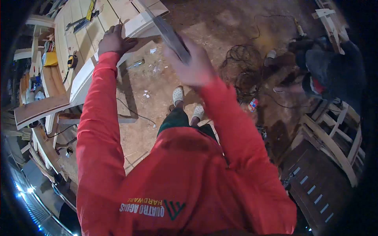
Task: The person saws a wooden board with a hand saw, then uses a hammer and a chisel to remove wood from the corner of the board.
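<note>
My left hand rests on the near edge of a planked wooden panel. Its thumb is spread from the fingers over the pale curved edge board. By its fingertips stands a thin dark sliver, too small to name. Raised to the right of it, my right hand is wrapped round a long, flat grey-brown piece of wood. Motion blurs this hand, and the far end of the piece runs up to the top of the view.
On the panel lie a yellow-edged square, dark tools and a tape measure. A clear bottle and tangled cables lie on the dirt floor. Another person bends at the right, near wooden frames.
</note>
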The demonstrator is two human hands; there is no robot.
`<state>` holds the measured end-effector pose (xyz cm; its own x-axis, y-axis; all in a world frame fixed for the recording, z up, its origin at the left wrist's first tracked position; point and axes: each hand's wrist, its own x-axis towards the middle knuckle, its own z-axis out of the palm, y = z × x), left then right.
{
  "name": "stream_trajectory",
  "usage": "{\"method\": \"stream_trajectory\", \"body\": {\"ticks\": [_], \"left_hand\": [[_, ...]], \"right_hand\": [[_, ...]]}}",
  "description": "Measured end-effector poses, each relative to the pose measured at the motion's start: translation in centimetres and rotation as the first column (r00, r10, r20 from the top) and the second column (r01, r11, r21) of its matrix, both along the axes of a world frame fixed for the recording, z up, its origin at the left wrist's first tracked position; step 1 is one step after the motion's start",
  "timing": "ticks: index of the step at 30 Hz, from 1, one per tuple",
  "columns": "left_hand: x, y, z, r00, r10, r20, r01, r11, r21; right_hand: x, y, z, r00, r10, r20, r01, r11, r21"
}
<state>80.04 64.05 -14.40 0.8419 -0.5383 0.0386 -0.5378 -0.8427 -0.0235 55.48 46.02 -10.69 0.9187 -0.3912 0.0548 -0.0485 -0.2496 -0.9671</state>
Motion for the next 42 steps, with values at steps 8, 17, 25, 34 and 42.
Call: {"method": "stream_trajectory", "body": {"ticks": [8, 17, 25, 34, 42], "left_hand": [[-0.1, -0.1, -0.3, 0.999, 0.045, 0.007, -0.046, 0.996, 0.071], [-0.1, 0.1, -0.1, 1.0, 0.006, -0.002, -0.006, 1.0, 0.013], [-0.7, 0.0, 0.2, 1.0, 0.025, 0.012, -0.025, 0.999, 0.036], [0.0, -0.1, -0.2, 0.998, 0.045, -0.038, -0.044, 0.998, 0.037], [-0.5, -0.1, 0.7, 0.999, 0.027, -0.037, -0.024, 0.998, 0.056]], "right_hand": [[-19.9, 1.1, 6.8, 0.98, 0.01, -0.2, -0.031, 0.994, -0.102], [1.2, -0.5, 0.5, 0.997, 0.012, 0.076, -0.01, 0.999, -0.031], [-21.1, 2.2, 5.8, 0.982, 0.013, -0.191, -0.034, 0.993, -0.109], [-1.1, 0.6, 0.7, 1.0, -0.003, 0.004, 0.004, 1.0, -0.025], [-0.7, 0.4, -0.4, 0.999, 0.017, 0.048, -0.02, 0.998, 0.058]]}}
